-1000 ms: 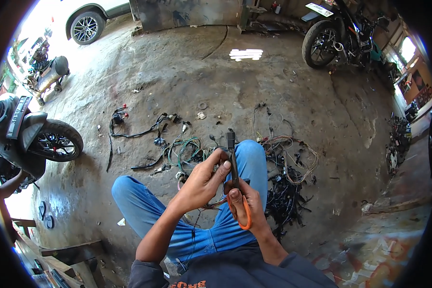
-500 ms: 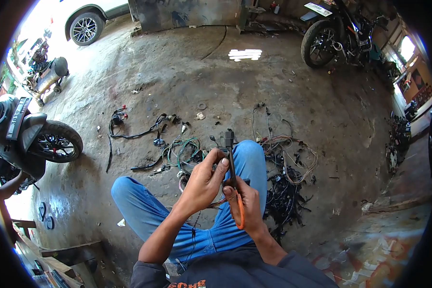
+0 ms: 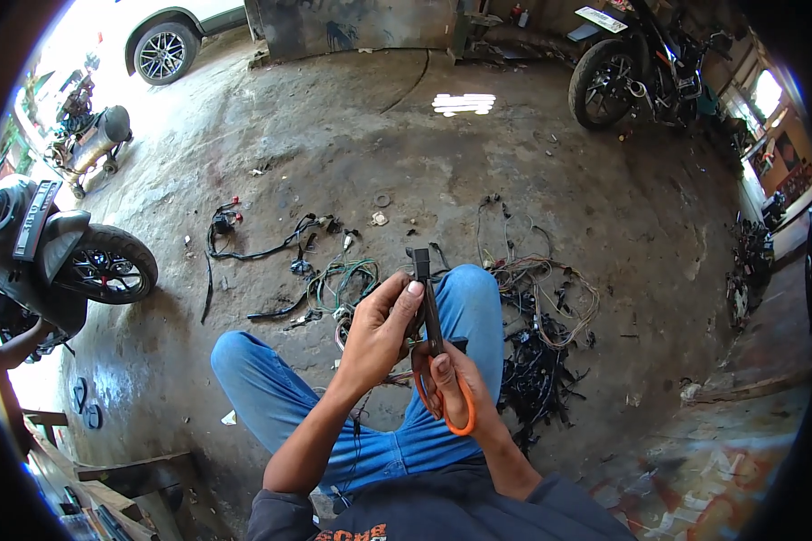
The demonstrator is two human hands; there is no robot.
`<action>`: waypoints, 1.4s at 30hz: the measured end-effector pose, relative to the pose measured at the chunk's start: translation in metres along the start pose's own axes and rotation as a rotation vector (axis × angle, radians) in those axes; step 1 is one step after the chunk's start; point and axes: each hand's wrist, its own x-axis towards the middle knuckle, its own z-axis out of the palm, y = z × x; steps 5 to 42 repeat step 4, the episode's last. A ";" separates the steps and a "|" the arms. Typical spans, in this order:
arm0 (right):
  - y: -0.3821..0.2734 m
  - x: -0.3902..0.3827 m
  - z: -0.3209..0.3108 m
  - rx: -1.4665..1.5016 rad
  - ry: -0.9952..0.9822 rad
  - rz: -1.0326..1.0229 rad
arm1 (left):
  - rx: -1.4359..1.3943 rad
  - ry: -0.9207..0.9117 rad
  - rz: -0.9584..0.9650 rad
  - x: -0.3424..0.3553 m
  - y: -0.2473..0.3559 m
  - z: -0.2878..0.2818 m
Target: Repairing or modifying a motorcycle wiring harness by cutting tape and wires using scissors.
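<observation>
Between my raised knees, my left hand (image 3: 379, 329) is closed, thumb and fingers pinching a black boxy connector (image 3: 421, 261) that sticks up above the fingertips. My right hand (image 3: 460, 383) grips a pair of scissors with orange handle loops (image 3: 465, 415), the thumb at one loop. A long dark strip runs from the connector down to the right hand; whether it is blade or taped cable I cannot tell. Thin wires (image 3: 392, 379) hang below the hands. Beyond the left hand lies a tangle of green and black wires (image 3: 356, 270).
On the concrete floor, a black harness (image 3: 253, 255) lies ahead-left. Loose brown wires (image 3: 586, 316) and a black cable heap (image 3: 537, 388) lie right of my knee. Motorcycles stand left (image 3: 108, 266) and far right (image 3: 600, 86); a compressor (image 3: 99, 140) stands far left. Another person's arm (image 3: 18, 347) shows at left.
The scissors' orange loops have spread apart; only one showed before. The connector has shifted slightly left and down, with the left hand close beside it.
</observation>
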 end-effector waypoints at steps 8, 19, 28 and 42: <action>0.001 -0.001 -0.001 0.050 -0.009 0.033 | -0.029 0.020 0.012 -0.001 -0.002 -0.001; 0.001 -0.001 -0.001 0.050 -0.009 0.033 | -0.029 0.020 0.012 -0.001 -0.002 -0.001; 0.001 -0.001 -0.001 0.050 -0.009 0.033 | -0.029 0.020 0.012 -0.001 -0.002 -0.001; 0.001 -0.001 -0.001 0.050 -0.009 0.033 | -0.029 0.020 0.012 -0.001 -0.002 -0.001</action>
